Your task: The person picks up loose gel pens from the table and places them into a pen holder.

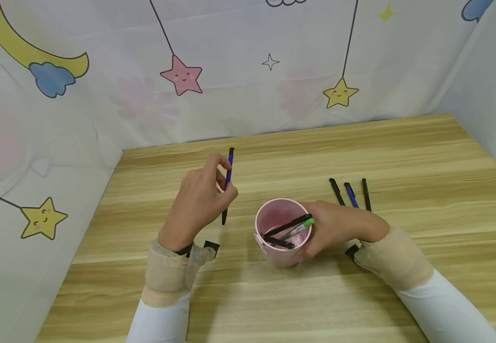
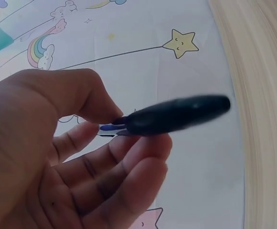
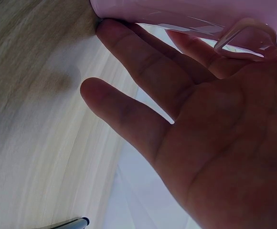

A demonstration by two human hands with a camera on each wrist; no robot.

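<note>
My left hand [image 1: 200, 200] pinches a blue pen [image 1: 229, 172] with black ends between thumb and fingers, held steeply above the table. In the left wrist view the pen's black end [image 2: 176, 116] points away from the fingertips. Left of centre from my right arm stands a small pink bucket [image 1: 283, 259], upright. My right hand [image 1: 338, 223] holds its right side, with the thumb near the front. In the right wrist view the fingers [image 3: 153, 67] lie along the bucket wall [image 3: 186, 12], and one finger stands apart. Inside the bucket lean black pens [image 1: 288, 225] and a green-capped pen [image 1: 298, 230].
Beyond my right hand lie a black pen [image 1: 337, 191], a blue pen [image 1: 351, 194] and another black pen [image 1: 366, 195], partly hidden by the arm. The wooden table [image 1: 248, 305] meets a patterned white cloth [image 1: 239, 109] at the back and sides.
</note>
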